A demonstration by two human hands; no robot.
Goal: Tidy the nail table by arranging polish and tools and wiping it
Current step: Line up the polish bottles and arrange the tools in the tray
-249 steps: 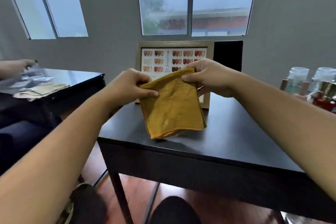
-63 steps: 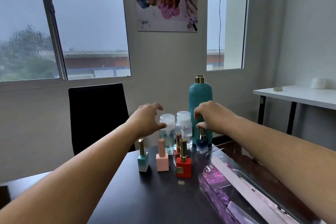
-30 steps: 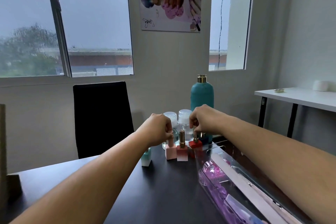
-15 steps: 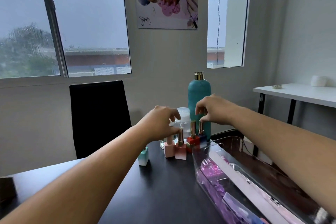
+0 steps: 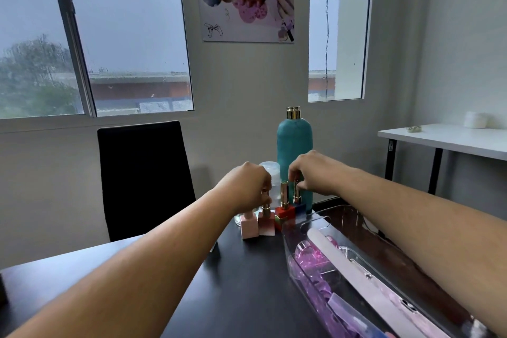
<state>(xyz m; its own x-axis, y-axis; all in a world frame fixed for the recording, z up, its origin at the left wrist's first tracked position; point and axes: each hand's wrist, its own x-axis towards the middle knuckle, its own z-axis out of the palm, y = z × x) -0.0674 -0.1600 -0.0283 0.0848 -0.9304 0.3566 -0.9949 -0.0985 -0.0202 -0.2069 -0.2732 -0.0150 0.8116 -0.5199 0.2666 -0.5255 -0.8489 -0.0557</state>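
A row of small nail polish bottles stands at the far edge of the black table [image 5: 241, 291]: two pink polish bottles [image 5: 250, 226], a red polish bottle [image 5: 285, 212] and a dark blue polish bottle [image 5: 300, 207]. My left hand [image 5: 248, 188] is closed over the gold cap of the second pink bottle. My right hand [image 5: 315, 171] pinches the gold cap of the blue bottle. Behind them stand a tall teal bottle [image 5: 294, 143] and a clear pump bottle [image 5: 270, 173], partly hidden by my hands.
A clear plastic organiser [image 5: 315, 223] with a long white nail file [image 5: 354, 274] and purple items lies at the right of the table. A black chair [image 5: 142, 175] stands behind the table. A white side table [image 5: 450, 138] is at the far right.
Both hands have dropped lower onto the bottle caps. The mint bottle seen at the left of the row is now hidden behind my left forearm.
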